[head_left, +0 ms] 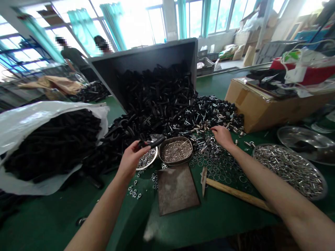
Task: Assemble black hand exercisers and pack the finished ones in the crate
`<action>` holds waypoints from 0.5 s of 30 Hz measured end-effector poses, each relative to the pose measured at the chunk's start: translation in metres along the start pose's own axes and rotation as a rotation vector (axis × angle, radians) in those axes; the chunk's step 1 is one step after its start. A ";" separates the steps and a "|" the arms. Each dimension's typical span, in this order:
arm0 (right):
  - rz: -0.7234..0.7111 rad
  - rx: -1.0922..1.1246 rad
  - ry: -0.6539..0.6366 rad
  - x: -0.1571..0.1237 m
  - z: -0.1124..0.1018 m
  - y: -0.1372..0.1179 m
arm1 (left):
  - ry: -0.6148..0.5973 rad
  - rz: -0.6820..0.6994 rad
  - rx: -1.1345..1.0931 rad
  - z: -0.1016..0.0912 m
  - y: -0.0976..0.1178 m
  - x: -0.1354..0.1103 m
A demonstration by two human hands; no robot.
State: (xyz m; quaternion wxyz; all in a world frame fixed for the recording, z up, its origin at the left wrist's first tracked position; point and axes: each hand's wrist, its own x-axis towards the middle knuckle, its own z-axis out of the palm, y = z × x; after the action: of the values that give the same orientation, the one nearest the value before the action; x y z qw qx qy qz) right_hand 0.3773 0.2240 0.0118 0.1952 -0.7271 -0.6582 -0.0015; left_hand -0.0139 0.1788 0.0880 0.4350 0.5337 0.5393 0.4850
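Note:
My left hand [133, 157] is closed around a black ridged plastic handle [157, 141], holding it above a dish of small metal rings [146, 159]. My right hand [222, 135] reaches to the edge of a heap of silvery screws and black-headed bolts [209, 111]. Its thumb and fingers are pinched together; what lies between them is too small to make out. Below that hand, loose metal rings [222, 170] spread over the green table. Between the hands stands an oval tin of tiny metal pieces [176, 150], with a flat metal plate [178, 190] in front of it.
A hammer [235, 193] lies beneath my right forearm. To the right are a bowl of metal pins [290, 170] and a cardboard box [248, 104]. A tipped grey bin [195, 62] spills black parts. At left lies a white sack [34, 115]; two people [74, 55] are beyond.

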 end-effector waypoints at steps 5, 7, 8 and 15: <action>0.042 -0.048 -0.197 0.025 0.028 -0.029 | 0.304 -0.354 -0.558 -0.049 -0.013 -0.082; 0.078 -0.079 -0.269 0.033 0.035 -0.035 | 0.469 -0.399 -0.698 -0.068 -0.020 -0.106; 0.093 -0.094 -0.305 0.038 0.037 -0.036 | 0.520 -0.402 -0.751 -0.077 -0.023 -0.116; 0.048 -0.187 -0.390 0.049 0.043 -0.026 | 0.409 -0.347 -0.143 -0.089 -0.062 -0.152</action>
State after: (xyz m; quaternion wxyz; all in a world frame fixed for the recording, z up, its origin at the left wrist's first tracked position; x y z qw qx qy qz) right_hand 0.3483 0.2849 -0.0075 -0.0043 -0.7441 -0.6629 0.0830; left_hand -0.1033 0.0245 0.0328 0.4302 0.2923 0.6636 0.5378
